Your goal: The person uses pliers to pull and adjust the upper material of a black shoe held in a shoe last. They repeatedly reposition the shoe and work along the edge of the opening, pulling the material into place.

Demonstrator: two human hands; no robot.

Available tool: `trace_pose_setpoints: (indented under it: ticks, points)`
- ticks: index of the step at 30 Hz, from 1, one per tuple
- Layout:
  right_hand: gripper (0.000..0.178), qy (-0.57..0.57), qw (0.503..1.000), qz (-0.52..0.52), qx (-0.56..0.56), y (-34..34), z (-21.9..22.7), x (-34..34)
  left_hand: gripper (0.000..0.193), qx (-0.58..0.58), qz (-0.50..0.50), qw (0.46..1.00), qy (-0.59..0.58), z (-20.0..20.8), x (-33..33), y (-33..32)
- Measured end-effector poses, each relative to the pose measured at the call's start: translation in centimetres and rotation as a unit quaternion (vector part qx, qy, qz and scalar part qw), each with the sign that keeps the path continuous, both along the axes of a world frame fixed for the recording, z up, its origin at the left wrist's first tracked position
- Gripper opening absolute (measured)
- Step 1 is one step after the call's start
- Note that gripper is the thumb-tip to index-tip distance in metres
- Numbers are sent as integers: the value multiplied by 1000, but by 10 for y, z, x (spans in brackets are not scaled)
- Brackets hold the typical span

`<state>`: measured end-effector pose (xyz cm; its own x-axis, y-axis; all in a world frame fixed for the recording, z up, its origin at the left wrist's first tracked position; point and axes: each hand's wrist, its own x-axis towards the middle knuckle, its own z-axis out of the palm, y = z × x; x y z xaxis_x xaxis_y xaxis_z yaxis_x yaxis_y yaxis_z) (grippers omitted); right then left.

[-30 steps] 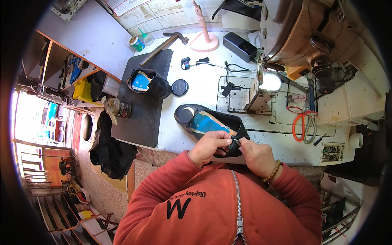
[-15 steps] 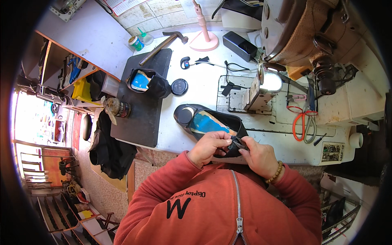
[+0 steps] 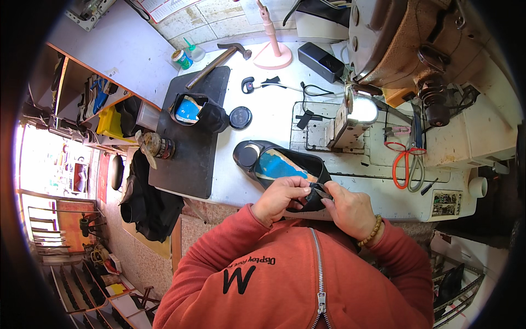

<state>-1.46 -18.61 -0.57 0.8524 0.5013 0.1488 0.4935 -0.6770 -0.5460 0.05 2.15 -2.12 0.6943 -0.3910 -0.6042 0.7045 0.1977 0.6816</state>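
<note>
A black shoe (image 3: 310,162) with a blue and tan inside lies on the white worktable, its back end toward me. My left hand (image 3: 283,198) pinches the black edge at that end between thumb and fingers. Close beside it, my right hand (image 3: 352,211) is closed, thumb and forefinger pinching a small thin grey pointed piece (image 3: 322,193) against the same edge. Its kind I cannot make out, since the fingers hide most of it. A round black-rimmed pot (image 3: 247,156) sits at the shoe's front end.
Left on a dark mat (image 3: 189,159) are a second black shoe (image 3: 212,116), a jar (image 3: 159,147) and a hammer (image 3: 211,67). A black lid (image 3: 240,117) lies between the shoes. Sewing machine (image 3: 405,49) looms at right, with red-handled scissors (image 3: 401,167) beside it.
My right hand has shifted slightly to the right, its fingertips drawing a little away from the left hand's. The left hand and the shoe stay practically where they were.
</note>
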Motion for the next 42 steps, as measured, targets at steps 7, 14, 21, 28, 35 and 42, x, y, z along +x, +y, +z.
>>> trace_pose_setpoints:
  ticks: [7, 14, 21, 28, 35, 42]
  points:
    - [34, -13, 993, -14, 118, 4, -27, 1, 7, 1, -11, 1000, 12, 1, 3, 0]
    - [31, -25, 994, -11, 101, 6, -32, -3, 9, 47, -30, 998, -7, 5, 3, -2]
    - [32, -27, 996, 13, 83, 2, -15, 10, 9, 29, -26, 999, -6, 4, 2, 0]
    - [29, -51, 998, 31, 13, 0, -10, 1, 9, 11, -23, 1000, 6, 1, 3, 3]
    - [30, -69, 996, 46, -45, 1, 4, 3, 8, 5, -20, 1000, 0, 1, 2, 4]
    - [29, -64, 994, 42, -75, 3, 11, 3, 8, -4, -15, 1000, -2, 1, 2, 4]
